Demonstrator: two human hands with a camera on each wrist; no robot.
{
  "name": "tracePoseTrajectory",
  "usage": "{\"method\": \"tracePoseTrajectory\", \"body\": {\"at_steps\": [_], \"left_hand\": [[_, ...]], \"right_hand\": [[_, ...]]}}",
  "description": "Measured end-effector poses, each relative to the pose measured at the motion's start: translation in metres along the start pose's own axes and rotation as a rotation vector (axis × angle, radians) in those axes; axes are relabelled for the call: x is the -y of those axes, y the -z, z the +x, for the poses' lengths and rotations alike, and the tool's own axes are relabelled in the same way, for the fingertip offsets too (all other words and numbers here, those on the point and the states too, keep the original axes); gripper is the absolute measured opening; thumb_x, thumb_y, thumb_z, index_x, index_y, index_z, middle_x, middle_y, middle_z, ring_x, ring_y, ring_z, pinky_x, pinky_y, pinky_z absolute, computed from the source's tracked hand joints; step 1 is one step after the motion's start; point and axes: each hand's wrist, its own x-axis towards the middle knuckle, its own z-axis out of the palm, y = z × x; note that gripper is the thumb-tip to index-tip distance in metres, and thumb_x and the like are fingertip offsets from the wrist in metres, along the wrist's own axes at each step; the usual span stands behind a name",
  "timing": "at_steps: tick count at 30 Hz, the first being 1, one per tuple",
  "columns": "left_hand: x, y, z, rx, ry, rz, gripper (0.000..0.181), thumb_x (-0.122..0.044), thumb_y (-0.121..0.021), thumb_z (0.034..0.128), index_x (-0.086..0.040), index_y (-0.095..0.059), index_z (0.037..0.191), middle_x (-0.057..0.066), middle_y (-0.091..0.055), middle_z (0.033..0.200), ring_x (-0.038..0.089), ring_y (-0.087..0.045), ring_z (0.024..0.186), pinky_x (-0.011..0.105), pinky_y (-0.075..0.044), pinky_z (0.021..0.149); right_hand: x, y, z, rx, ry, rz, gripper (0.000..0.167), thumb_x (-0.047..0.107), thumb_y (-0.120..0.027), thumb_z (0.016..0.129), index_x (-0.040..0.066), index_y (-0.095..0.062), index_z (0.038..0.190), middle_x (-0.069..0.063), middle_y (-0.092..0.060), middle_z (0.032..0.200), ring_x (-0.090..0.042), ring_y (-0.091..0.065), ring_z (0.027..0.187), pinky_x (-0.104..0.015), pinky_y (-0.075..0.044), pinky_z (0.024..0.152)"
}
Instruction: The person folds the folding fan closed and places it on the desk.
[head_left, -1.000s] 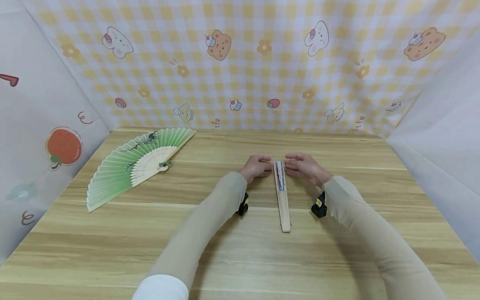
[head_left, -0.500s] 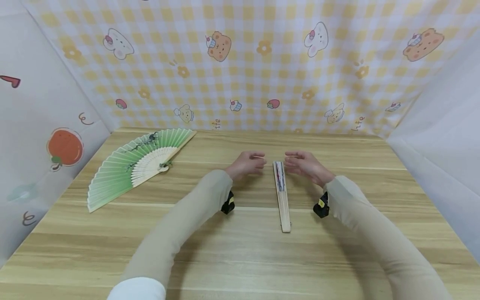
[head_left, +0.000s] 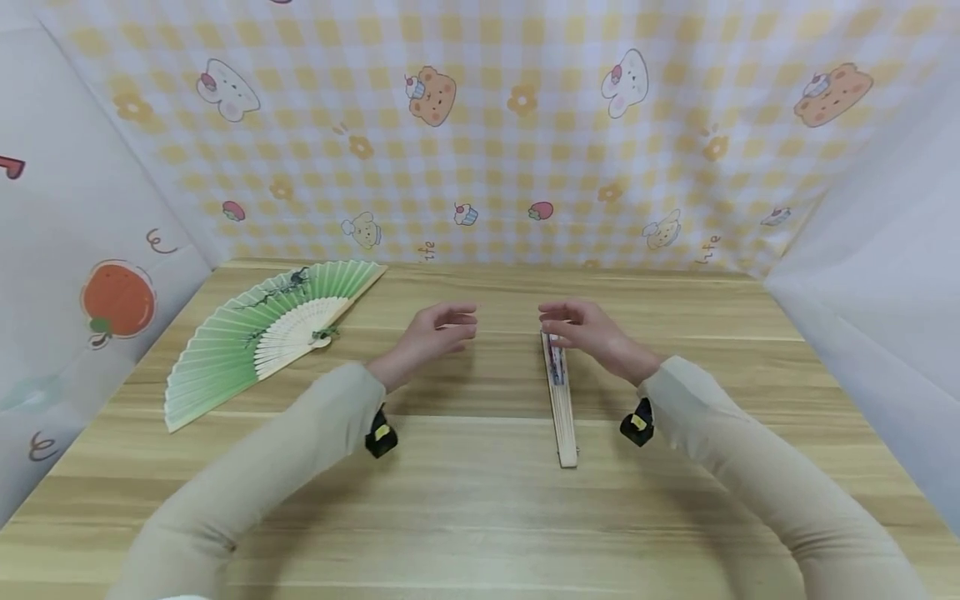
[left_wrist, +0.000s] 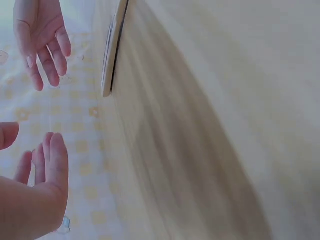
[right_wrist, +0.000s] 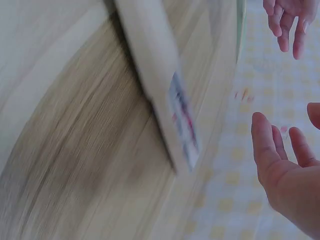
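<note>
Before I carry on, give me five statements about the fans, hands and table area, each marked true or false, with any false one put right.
1. The green fan lies spread open on the table. True.
2. The left hand is gripping the folded fan. False: the left hand holds nothing and is apart from it.
3. Of the two hands, the right hand is nearer the folded fan. True.
4. The cloth behind the table is checked blue and white. False: it is yellow and white.
5. In the head view, the folded fan is right of the green fan. True.
</note>
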Motion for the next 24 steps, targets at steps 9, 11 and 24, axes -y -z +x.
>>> {"method": "tracePoseTrajectory", "body": {"at_steps": [9,11,24], "left_hand": [[0.007,0.030,-0.042,-0.092,-0.044,-0.026,0.041,-0.013,-0.056,0.0873,-0.001,-0.044,0.125,0.022,-0.047,0.121,0.028,-0.052,0.104,0.037,-0.047,0.086],[0.010,0.035,-0.050,-0.106,-0.054,-0.038,0.043,-0.013,-0.056,0.0871,-0.002,-0.042,0.126,0.021,-0.047,0.121,0.029,-0.051,0.105,0.037,-0.046,0.086],[0.012,0.100,-0.099,-0.225,-0.234,-0.122,0.028,-0.008,-0.058,0.0857,-0.007,-0.053,0.113,-0.001,-0.059,0.102,0.009,-0.059,0.090,0.025,-0.051,0.076]], "right_hand": [[0.016,-0.027,0.002,0.059,0.071,-0.067,0.039,0.012,-0.051,0.090,-0.002,-0.042,0.126,-0.022,-0.044,0.124,-0.032,-0.047,0.109,-0.039,-0.045,0.088],[0.017,-0.031,0.005,0.070,0.089,-0.070,0.038,0.012,-0.051,0.090,-0.002,-0.043,0.125,-0.021,-0.046,0.122,-0.034,-0.047,0.109,-0.037,-0.046,0.087],[0.033,-0.060,0.017,0.124,0.126,-0.098,0.034,0.013,-0.052,0.090,0.001,-0.048,0.121,-0.014,-0.051,0.116,-0.029,-0.051,0.104,-0.035,-0.048,0.083]]}}
